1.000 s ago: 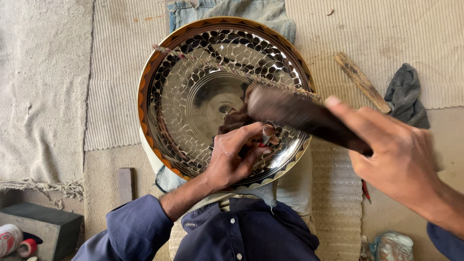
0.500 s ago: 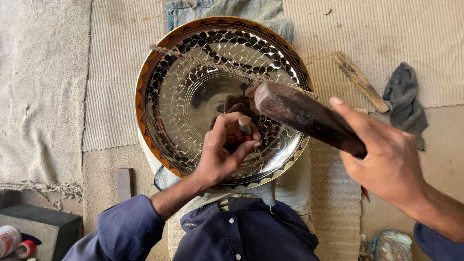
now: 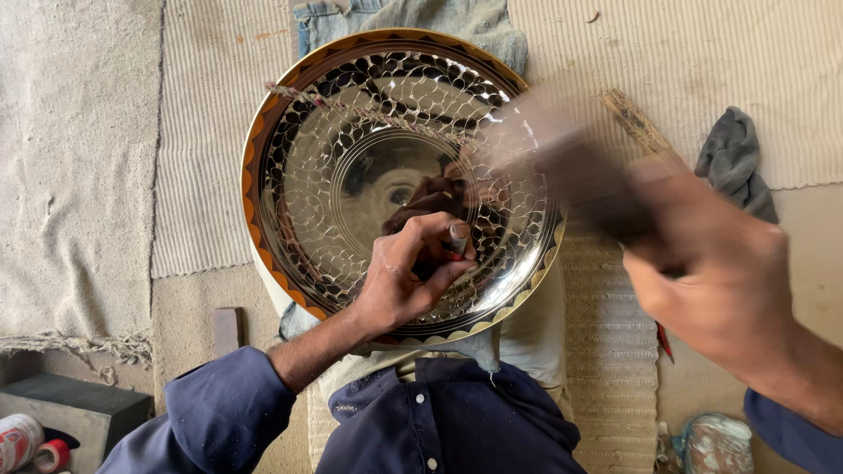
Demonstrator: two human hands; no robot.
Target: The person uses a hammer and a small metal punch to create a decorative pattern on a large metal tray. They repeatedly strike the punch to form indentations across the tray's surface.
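Tray (image 3: pixel 290 149) centre open, blurred mallet (image 3: pixel 571 175) blocks rt side — wood stick (image 3: pixel 637 123), grey rag (image 3: pixel 733 162) beyond

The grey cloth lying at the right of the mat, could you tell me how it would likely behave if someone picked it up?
The grey cloth lies crumpled in soft folds, so it would probably hang limp and floppy. It looks thin, so likely light for its size. Bunched flat beside the wooden stick, it seems unlikely to roll or tip, and hardly fragile.

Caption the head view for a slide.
Left hand steadies a punch on a patterned metal tray; right hand swings a blurred mallet.
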